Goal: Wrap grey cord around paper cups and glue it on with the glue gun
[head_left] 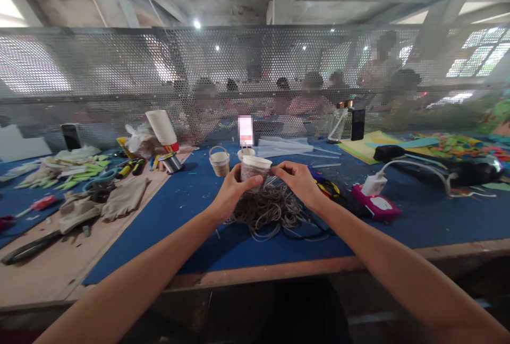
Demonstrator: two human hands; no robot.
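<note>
My left hand (235,189) is closed around a paper cup (255,168) wrapped with grey cord, its thumb across the front. At the cup's right side my right hand (297,178) pinches with thumb and fingertips; what lies between them, perhaps the cord, is too small to make out. A loose pile of grey cord (271,208) lies on the table below both hands. Just left of them stands a small cord-wrapped cup with a handle (220,163). Another cup (246,152) shows partly behind the held one.
The blue mat (159,238) covers the bench. Gloves (125,199), scissors (101,179) and a leaning stack of paper cups (161,127) are at left. On the right are a magenta power socket (375,203) and a glue gun (388,153). A perforated metal screen (274,57) stands behind.
</note>
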